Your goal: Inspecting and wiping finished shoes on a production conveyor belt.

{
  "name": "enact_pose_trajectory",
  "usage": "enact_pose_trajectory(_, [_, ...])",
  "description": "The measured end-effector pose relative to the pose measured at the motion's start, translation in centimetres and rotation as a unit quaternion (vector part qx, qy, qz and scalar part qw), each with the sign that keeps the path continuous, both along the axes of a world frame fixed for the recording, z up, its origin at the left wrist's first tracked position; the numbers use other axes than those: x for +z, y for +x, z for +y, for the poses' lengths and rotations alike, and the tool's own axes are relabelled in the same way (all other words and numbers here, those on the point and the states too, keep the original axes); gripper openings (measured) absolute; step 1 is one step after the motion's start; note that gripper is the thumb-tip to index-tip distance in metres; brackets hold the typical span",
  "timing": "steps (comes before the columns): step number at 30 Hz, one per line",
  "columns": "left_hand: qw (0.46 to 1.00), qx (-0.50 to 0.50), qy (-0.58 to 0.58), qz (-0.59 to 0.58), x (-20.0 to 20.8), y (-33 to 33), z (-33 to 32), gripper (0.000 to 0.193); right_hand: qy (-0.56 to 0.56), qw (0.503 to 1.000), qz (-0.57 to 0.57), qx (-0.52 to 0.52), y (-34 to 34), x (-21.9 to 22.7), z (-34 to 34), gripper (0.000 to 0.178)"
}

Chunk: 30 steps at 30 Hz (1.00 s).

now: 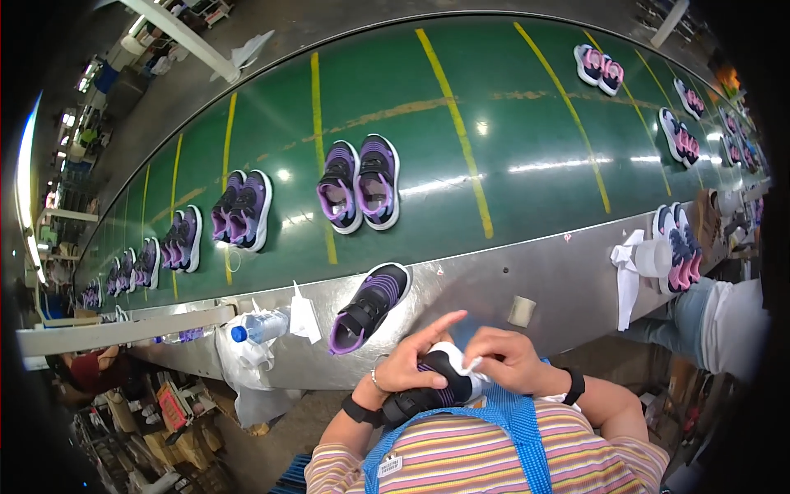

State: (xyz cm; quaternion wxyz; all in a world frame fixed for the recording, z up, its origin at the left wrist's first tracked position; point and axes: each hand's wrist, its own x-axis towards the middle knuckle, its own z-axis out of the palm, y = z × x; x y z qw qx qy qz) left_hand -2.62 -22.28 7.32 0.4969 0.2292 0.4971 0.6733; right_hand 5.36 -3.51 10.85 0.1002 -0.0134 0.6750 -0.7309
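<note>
1. At six o'clock in the head view, your left hand (409, 362) grips a black-and-purple shoe (428, 393) against your striped shirt, index finger pointing toward one o'clock.
2. Your right hand (508, 356) closes on a white cloth (471, 367), pressing it to the shoe's toe.
3. A matching shoe (369, 307) lies on the steel table (559, 280) at eleven o'clock of your hands.
4. A roll of tape (521, 311) stands at one o'clock, near your right hand.
5. A water bottle (259, 327) rests at nine o'clock.
6. Paired purple shoes (360, 183) ride the green conveyor belt (527, 123) at twelve o'clock.
</note>
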Motion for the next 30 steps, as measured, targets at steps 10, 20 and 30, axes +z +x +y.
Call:
enact_pose_trajectory(10, [0.974, 0.104, -0.173, 0.101, -10.7, -2.6, 6.2, 0.048, -0.033, 0.947, -0.138, -0.289, 3.9, -5.7, 4.5, 0.009])
enact_pose_trajectory(20, [0.680, -0.084, -0.581, 0.439, -6.8, -8.4, -4.5, 0.093, -0.070, 0.947, -0.146, -0.276, 2.6, -4.6, 2.1, 0.010])
enact_pose_trajectory(30, [0.983, 0.045, -0.178, 0.008, 2.7, -2.7, -6.3, 0.077, 0.108, 0.987, 0.082, -0.086, -7.2, 1.1, -5.2, 0.010])
